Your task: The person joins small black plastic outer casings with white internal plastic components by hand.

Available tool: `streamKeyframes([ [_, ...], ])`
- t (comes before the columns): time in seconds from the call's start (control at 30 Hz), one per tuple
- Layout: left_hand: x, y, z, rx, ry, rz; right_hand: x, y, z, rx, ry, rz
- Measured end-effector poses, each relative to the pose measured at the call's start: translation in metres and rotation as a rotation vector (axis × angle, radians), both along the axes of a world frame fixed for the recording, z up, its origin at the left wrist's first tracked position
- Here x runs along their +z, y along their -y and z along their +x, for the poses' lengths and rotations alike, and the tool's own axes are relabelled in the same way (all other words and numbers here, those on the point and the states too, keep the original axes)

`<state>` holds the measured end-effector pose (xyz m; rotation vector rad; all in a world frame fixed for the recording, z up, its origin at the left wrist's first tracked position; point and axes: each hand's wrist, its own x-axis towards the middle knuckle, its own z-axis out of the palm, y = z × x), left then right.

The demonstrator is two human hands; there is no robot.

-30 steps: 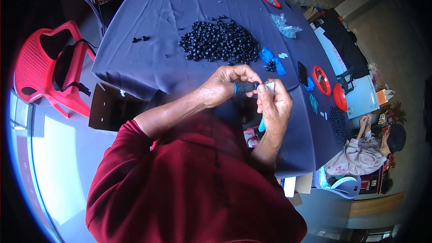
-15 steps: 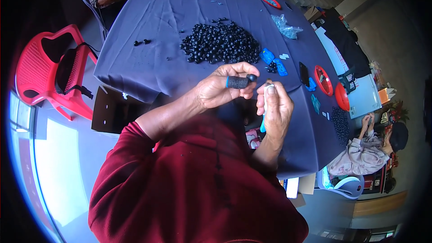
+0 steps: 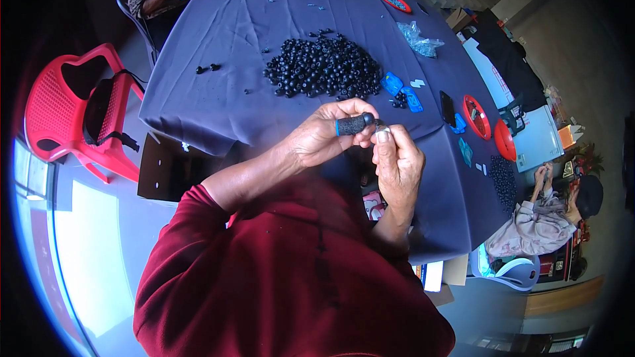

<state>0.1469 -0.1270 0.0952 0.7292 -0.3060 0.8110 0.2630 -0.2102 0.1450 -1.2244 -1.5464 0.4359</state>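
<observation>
The left hand (image 3: 319,135) holds a black bead (image 3: 368,118) at the tip of a black finger sleeve (image 3: 350,125); its fingers are closed around the bead. The right hand (image 3: 399,162) has its thumb and fingers together, clamped on a pale tool (image 3: 383,131). The grip hides most of the tool.

Key relation: the bead lies to the left of the right fingertips and slightly farther from the body. The left hand is nearer, being in contact with it. The bead is round and shows no clear long axis; the sleeve behind it runs roughly left to right, toward the right hand. The tool's axis is too hidden to read. A small dark part sits in the narrow gap between bead and tool; whether it touches the bead cannot be told.

Both hands are raised at the near edge of the cloth-covered table (image 3: 198,102). Beyond them lies a pile of black beads (image 3: 323,66), with blue containers (image 3: 393,83) beside its right edge.
</observation>
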Motion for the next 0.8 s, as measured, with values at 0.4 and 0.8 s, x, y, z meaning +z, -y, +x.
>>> streamKeyframes([
  [0.4,0.0026,0.0025,-0.0011,0.016,0.001,-0.008,-0.0033,-0.0005,0.0013,-0.001,0.011,0.006],
  [0.8,-0.0005,0.0032,-0.0006,0.122,-0.165,0.032,-0.0067,-0.0017,-0.0046,-0.050,0.167,0.112],
])
